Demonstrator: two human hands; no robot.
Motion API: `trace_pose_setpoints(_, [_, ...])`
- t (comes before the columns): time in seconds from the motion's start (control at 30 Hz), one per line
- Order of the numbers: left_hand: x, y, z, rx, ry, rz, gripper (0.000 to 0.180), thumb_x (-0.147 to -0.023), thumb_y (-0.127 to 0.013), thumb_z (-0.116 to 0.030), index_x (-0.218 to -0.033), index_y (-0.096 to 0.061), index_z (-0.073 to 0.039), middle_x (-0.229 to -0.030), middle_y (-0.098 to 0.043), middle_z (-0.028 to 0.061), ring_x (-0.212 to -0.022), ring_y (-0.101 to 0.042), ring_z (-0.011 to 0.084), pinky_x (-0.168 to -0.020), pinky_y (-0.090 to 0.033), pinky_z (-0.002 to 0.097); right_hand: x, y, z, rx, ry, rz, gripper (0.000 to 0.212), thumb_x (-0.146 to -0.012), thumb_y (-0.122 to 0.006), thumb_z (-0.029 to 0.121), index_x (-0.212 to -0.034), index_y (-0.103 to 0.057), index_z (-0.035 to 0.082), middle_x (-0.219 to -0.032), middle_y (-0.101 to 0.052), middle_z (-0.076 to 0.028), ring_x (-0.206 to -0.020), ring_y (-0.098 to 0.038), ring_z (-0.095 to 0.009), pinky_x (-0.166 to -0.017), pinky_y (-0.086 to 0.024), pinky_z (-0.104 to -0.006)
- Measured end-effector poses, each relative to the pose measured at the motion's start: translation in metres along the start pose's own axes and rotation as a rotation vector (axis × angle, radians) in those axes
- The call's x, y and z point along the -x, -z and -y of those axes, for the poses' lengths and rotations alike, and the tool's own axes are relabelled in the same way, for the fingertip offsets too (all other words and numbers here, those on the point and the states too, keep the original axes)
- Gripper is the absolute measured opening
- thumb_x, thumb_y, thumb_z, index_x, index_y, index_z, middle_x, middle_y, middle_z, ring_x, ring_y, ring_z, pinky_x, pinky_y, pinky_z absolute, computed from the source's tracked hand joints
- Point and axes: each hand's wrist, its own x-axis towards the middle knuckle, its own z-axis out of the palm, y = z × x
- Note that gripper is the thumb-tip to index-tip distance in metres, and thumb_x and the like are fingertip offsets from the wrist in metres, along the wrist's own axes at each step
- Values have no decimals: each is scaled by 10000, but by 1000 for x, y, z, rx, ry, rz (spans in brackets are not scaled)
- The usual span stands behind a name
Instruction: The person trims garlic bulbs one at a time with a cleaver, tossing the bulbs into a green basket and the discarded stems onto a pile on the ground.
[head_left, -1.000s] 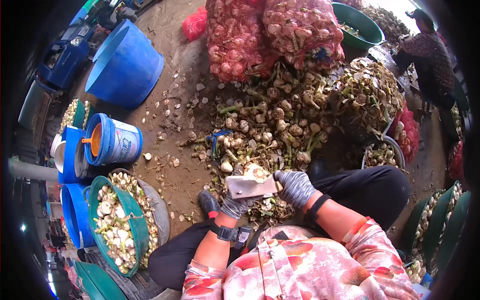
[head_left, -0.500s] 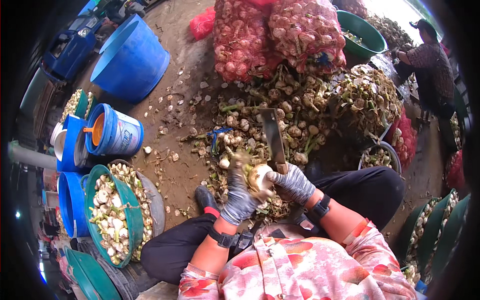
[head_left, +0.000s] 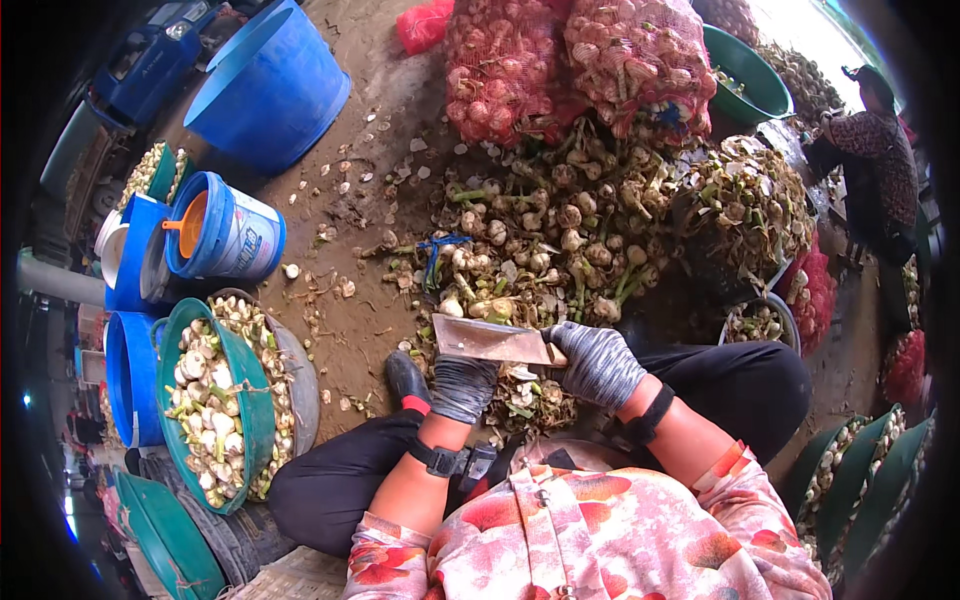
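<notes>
My right hand (head_left: 600,365), in a grey striped glove, is closed round the wooden handle of a broad-bladed cleaver (head_left: 490,338). The blade lies nearly level and points left, across my left hand. Its flat covers the fingers of my left hand (head_left: 464,388), gloved the same way, so anything in them is hidden. Just beyond the blade, pale garlic bulbs (head_left: 497,308) show at the near edge of a heap of garlic (head_left: 570,225) with stalks. Below the blade, between my legs, lie garlic trimmings (head_left: 530,400).
Left stand a green basin of trimmed garlic (head_left: 258,420), a blue bucket (head_left: 228,235) with an orange scoop, and a big blue tub (head_left: 270,95). Red mesh sacks (head_left: 640,65) stand beyond the heap. A pile of husks (head_left: 745,205) is at right; another person (head_left: 880,150) sits farther off.
The cleaver has swung from upright to nearly level, over my left hand. The garlic bulb seen between my hands earlier no longer shows. The whole view has shifted slightly.
</notes>
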Motion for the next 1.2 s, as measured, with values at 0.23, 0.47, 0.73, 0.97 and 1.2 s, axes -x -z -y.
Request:
trace_pose_setpoints(0.23, [0, 44, -25, 64, 143, -60, 301, -847, -657, -186, -1111, -630, -43, -1051, -659, 162, -989, -621, 328, -912, -479, 420, -14, -20, -9, 41, -65, 134, 220, -842, -626, 269, -952, -650, 80, -827, -681, -185, -806, -670, -372, -712, -528, -462])
trace_pose_setpoints(0.47, [35, 145, 47, 1399, 347, -838, 339, -907, -650, -376, -990, -589, -53, -811, -570, 16, -694, -567, 207, -610, -492, 368, -34, -72, -71, -146, -481, 119, 352, -866, -621, 383, -975, -657, 50, -906, -681, -228, -894, -652, -400, -797, -508, -471])
trace_pose_setpoints(0.73, [35, 235, 121, 1768, -36, -1356, 408, -902, -534, -313, -1203, -554, -39, -1091, -611, 89, -1024, -577, 263, -910, -478, 445, -64, -64, -40, -304, -444, -11, 357, -838, -680, 389, -911, -641, 42, -837, -663, -239, -831, -642, -421, -734, -506, -482])
trace_pose_setpoints(0.97, [-100, -37, 190, 824, 722, -384, 305, -974, -513, -188, -1263, -565, -106, -1083, -601, -2, -921, -531, 138, -838, -457, 276, -60, -57, -45, -285, -443, 6, 317, -835, -691, 340, -918, -623, 41, -833, -659, -236, -821, -638, -423, -725, -505, -472])
trace_pose_setpoints(1.2, [-127, -110, 200, 348, 963, 118, 419, -916, -600, -295, -1226, -569, -16, -1125, -644, 145, -937, -592, 258, -861, -481, 342, -63, -63, -55, -277, -526, 76, 387, -846, -690, 415, -931, -623, 44, -840, -663, -230, -823, -649, -415, -718, -512, -477])
